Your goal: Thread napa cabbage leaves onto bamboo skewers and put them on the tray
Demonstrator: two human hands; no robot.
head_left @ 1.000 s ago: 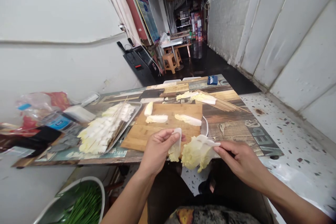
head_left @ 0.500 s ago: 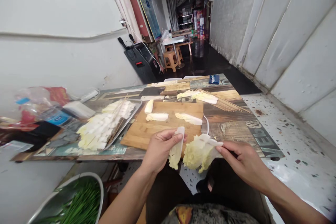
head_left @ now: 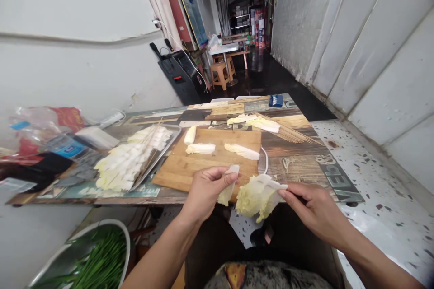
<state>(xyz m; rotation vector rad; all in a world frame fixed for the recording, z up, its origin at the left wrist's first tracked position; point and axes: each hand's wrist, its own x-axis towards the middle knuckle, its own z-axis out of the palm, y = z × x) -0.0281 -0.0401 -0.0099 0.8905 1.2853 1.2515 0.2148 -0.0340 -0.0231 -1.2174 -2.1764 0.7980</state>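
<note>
My left hand (head_left: pixel 209 189) pinches a single strip of napa cabbage leaf (head_left: pixel 228 188), white stem end up, green frill hanging down. My right hand (head_left: pixel 307 201) closes its thumb and fingers on the stem edge of a bunch of cabbage leaves (head_left: pixel 254 196); whether a skewer runs through them I cannot tell. The two pieces hang close together, slightly apart, over the table's front edge. Just beyond lies a wooden cutting board (head_left: pixel 179 169) with a few loose cabbage pieces (head_left: pixel 241 151) on it.
A metal tray (head_left: pixel 173 139) piled with skewered cabbage (head_left: pixel 130 158) stands left of the board. Bamboo skewers (head_left: pixel 294 132) and more leaves (head_left: pixel 262 123) lie at the right back. A blue box (head_left: pixel 275 100) sits at the far edge. Below left is a bowl (head_left: pixel 127 235) of green stalks.
The cabbage strip in my left hand has risen slightly or tilted, so less of its lower end shows. My right hand stays almost still. The view has shifted a little.
</note>
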